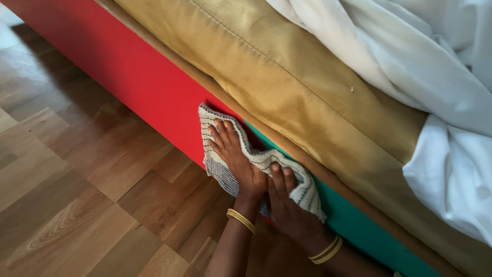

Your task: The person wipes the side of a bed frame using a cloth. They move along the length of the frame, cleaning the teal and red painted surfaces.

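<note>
Cleaning cloth [256, 164] lies flat against bed's side panel [138, 77], at red-green join. Left hand [233, 151] and right hand [287, 202] press it, fingers spread flat. Wiping mid-panel; no visible dirt; red stretch leftward and green part remain.

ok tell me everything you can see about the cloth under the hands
The cloth is a whitish woven rag with thin dark stripes, looking like coarse cotton. It lies crumpled and pressed flat against the red side panel of the bed, its right end reaching the green panel. The left hand lies spread on its upper part, and the right hand presses its lower right part. Its edges bunch and fold around the fingers.
</note>
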